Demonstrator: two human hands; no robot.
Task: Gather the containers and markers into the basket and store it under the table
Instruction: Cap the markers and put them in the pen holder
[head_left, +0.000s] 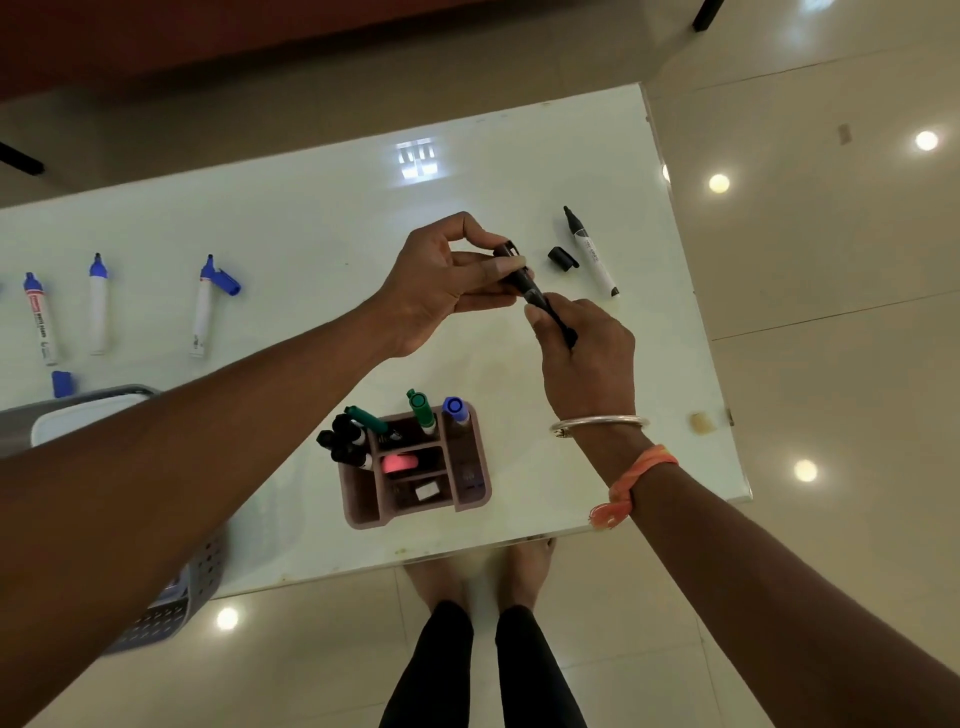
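Glossy white surface (311, 208): above it the left grip (441, 280) pinches the cap end of a black marker (525, 283), the right grip (587, 353) clasps its barrel (probably capping it before storage). The grey basket (171, 618) sits at the left edge.
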